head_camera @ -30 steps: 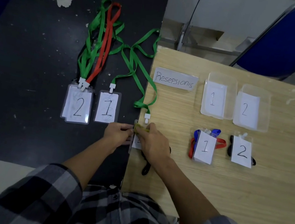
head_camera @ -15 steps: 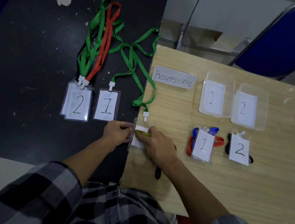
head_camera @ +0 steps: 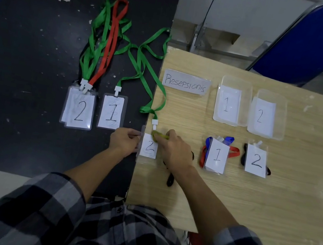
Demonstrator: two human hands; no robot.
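L hand [head_camera: 124, 142] pinching badge [head_camera: 148, 148] edge, R hand [head_camera: 175, 152] pinching yellow band [head_camera: 161, 136]; badge overhanging worktop [head_camera: 229, 198] edge, prob. snagging if tugged.

Left hand [head_camera: 124, 141]: lying knuckles up, fingers curling, tips pinching the left edge of a badge [head_camera: 149, 147]. Left forearm running up from the lower left, showing bare below a rolled check sleeve [head_camera: 53, 200].

Right hand [head_camera: 175, 151]: lying back up, fingers curling, thumb and forefinger pinching a yellow-green strip [head_camera: 160, 136] at the badge's top. Right forearm angling in from the lower right, also bare.

Hands sitting close together, arms converging in a V
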